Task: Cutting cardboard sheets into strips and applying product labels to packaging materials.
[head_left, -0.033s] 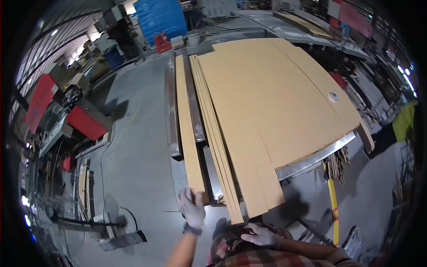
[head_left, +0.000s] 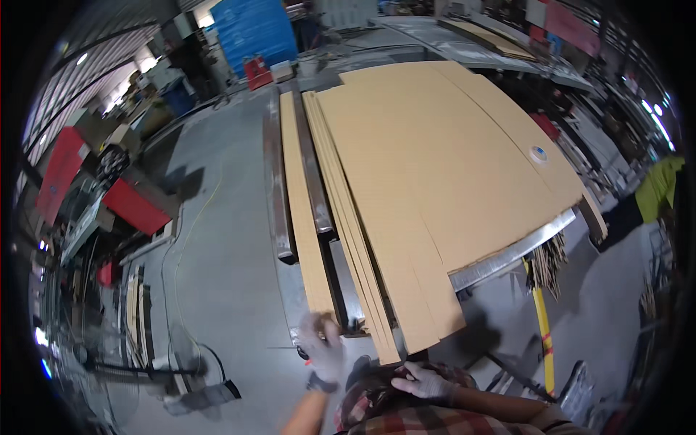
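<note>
My left hand [head_left: 324, 348], in a pale glove, is at the near end of a long narrow cardboard strip [head_left: 299, 188]. Motion smears its fingers, so whether they grip the strip is unclear. A small dark thing with a bit of orange [head_left: 304, 354] shows beside this hand. My right hand [head_left: 424, 384], also gloved, rests in front of my body by the checked shirt, thumb and fingers apart, holding nothing that I can see. Several stacked narrow strips [head_left: 344, 210] lie right of the single one. Beside them a large cardboard sheet [head_left: 428, 152] covers the table.
Dark metal beams [head_left: 278, 181] flank the single strip. A round roll, possibly tape [head_left: 538, 154], sits on the sheet's right side. Below the metal table edge [head_left: 515, 250] stands a yellow post [head_left: 542, 341]. Someone in a bright yellow-green top [head_left: 658, 188] is at the far right.
My left hand has shifted slightly right and down at the strip's end, with its fingers now blurred. My right hand stays about where it was. The view has turned slightly.
</note>
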### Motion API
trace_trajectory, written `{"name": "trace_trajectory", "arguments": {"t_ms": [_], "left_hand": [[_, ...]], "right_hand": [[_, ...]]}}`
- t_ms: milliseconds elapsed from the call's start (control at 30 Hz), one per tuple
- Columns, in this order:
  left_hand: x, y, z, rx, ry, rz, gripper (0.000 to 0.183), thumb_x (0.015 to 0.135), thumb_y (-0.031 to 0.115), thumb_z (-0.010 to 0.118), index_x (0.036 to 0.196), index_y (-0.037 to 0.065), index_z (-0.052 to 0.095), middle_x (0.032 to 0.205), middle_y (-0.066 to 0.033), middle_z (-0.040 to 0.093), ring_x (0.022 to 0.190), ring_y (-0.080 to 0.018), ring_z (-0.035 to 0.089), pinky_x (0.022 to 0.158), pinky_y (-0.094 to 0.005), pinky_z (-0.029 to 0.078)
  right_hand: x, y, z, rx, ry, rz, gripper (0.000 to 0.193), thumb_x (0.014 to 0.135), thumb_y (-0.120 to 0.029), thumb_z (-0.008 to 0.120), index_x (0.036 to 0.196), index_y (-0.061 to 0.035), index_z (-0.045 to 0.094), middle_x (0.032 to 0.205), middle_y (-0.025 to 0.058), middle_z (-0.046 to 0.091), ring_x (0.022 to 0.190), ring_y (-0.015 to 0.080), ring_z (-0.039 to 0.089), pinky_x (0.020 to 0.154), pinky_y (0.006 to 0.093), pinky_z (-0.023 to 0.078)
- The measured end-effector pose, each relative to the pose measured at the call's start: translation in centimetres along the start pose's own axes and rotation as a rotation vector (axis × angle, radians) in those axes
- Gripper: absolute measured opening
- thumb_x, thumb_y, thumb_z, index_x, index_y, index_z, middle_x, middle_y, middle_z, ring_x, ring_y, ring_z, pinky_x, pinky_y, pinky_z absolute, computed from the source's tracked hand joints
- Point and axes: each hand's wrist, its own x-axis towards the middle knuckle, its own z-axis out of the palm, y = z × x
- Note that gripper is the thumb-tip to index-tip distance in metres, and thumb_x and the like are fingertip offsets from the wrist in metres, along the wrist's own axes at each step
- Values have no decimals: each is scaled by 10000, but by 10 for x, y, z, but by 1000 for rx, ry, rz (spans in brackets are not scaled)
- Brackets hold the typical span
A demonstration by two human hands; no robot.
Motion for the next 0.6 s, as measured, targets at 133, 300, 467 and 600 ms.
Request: {"name": "trace_trajectory", "arguments": {"t_ms": [133,300,467,600], "left_hand": [[-66,7,29,-381,-627,-591,534,867,274,643,1262,-19,433,1065,-114,570,979,-182,544,841,-287,455],[-53,21,17,-620,-867,-429,477,868,280,636,1214,-3,471,1019,-98,599,866,-187,586,765,-287,482],[34,4,76,-424,-575,-323,607,833,406,616,1189,-63,471,1033,-209,577,978,-304,541,842,-407,440],[72,-48,153,-659,-713,-709,493,843,370,601,1151,-10,540,977,-100,609,841,-257,558,744,-379,452]], "right_hand": [[45,55,48,401,268,105,559,913,-346,541,1337,-25,369,1241,79,498,1081,176,510,931,326,400],[47,38,66,541,521,-59,494,921,-267,494,1317,0,365,1280,156,467,1127,252,537,960,402,440],[82,12,52,1136,631,148,493,896,-294,528,1264,-10,361,1154,174,498,1081,353,533,950,450,437],[110,17,62,1247,667,239,417,890,-297,529,1192,-41,400,1072,147,484,1133,356,455,1029,483,340]]}}
